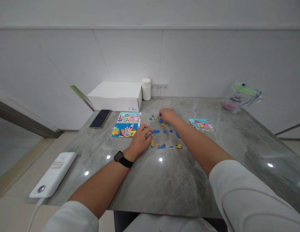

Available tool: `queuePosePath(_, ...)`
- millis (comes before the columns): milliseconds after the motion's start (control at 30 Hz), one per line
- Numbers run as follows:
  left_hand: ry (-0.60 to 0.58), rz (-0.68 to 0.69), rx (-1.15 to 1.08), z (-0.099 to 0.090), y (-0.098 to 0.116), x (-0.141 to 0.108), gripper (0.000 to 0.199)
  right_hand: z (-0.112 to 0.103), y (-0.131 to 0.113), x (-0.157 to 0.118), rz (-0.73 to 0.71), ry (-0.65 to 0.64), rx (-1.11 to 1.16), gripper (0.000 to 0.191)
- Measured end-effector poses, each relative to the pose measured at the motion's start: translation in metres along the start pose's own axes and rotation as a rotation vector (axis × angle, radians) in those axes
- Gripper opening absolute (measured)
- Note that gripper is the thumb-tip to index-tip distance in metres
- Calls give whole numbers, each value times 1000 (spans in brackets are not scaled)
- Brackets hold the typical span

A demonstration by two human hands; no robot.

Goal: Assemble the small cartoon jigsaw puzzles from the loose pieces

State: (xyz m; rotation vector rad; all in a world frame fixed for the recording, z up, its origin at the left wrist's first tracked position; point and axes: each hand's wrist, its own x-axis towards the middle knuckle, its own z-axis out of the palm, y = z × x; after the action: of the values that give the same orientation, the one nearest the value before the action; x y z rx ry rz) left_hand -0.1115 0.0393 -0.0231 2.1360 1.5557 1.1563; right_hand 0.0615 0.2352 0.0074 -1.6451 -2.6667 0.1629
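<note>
Left hand point(141, 138) and right hand point(167, 114) half-curl, any grip unclear, beside a gappy, unfinished puzzle outline point(161, 146), loose pieces point(151, 119) just left of the right.

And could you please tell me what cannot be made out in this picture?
Head view:
Anything held in the right hand: covered by that hand.
Print on the white device: too small and blurred.
Far end of the white cable: cut off by the bottom edge.
</note>
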Motion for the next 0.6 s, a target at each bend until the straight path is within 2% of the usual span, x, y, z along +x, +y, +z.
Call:
queuePosePath(167,-9,-20,-6,-1,2,1,20,-4,6,3,14,-7,72,17)
queuePosePath(300,-16,-36,-20,-2,4,1,20,-11,17,-8,-34,18,200,15)
queuePosePath(467,-24,-28,-39,-2,4,2,21,-20,41,-49,-101,58,594,12)
queuePosePath(600,-39,-32,-44,0,0,2,20,-24,57,-90,-112,87,796,18)
